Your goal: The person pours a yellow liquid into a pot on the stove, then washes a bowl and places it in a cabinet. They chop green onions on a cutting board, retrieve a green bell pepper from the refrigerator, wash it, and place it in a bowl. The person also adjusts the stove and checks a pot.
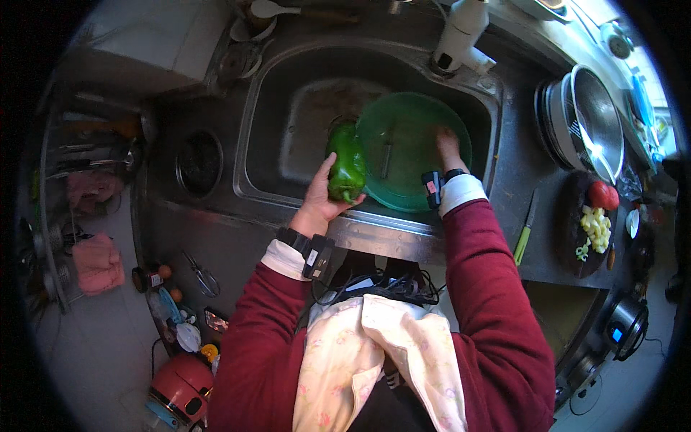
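Observation:
My left hand (317,204) holds a large green bell pepper (347,162) over the front of the stainless steel sink (302,119), its stem towards me. The pepper's right side overlaps the rim of a round green basin (402,189), which sits in the sink's right half and appears to hold water. My right hand (448,144) reaches into the basin near its right wall. Its fingers are blurred there, and I cannot make out anything in them.
On the right counter lie a green-handled knife (524,232) and a dark cutting board (572,254) with a tomato (603,195) and pale chopped pieces (595,229). Behind them stand stacked metal bowls (564,119). A white tap (461,35) rises behind the sink. Kitchen scissors (202,276) lie left.

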`<state>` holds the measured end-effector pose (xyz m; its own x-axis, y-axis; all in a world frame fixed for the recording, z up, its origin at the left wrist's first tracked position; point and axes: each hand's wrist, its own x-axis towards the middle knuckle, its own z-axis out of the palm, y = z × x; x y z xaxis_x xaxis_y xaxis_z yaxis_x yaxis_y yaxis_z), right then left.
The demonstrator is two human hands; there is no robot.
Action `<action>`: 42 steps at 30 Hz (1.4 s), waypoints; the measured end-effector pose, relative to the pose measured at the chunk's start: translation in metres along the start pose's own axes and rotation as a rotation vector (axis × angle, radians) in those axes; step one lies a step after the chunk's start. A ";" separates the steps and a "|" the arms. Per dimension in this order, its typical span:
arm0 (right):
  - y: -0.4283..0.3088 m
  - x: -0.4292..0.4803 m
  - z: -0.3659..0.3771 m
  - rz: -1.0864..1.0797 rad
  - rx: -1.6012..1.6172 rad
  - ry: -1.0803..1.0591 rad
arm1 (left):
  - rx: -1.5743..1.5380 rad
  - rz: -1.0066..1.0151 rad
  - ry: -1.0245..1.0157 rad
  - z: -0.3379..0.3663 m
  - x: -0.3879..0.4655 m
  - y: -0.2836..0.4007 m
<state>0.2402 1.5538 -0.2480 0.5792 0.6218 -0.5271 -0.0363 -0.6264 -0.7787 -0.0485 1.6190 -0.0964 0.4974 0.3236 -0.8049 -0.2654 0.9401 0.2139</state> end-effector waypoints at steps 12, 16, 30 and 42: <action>-0.104 -0.155 0.039 -0.671 -0.024 -0.523 | 0.012 0.100 -0.177 0.031 0.045 0.003; -0.142 -0.139 0.041 -0.357 -0.081 -0.153 | 0.232 0.061 -0.246 0.038 0.032 -0.025; -0.096 -0.097 0.032 -0.012 0.758 -0.204 | 0.437 0.172 -0.434 0.064 0.001 -0.043; -0.112 -0.102 0.002 0.050 0.832 -0.343 | 1.137 0.761 -0.290 0.058 0.003 -0.064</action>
<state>0.1834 1.5611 -0.1079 0.2914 0.7927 -0.5355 -0.7099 -0.1961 -0.6765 0.0174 1.5661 -0.0802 0.7240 0.6664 -0.1782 0.1932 0.0522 0.9798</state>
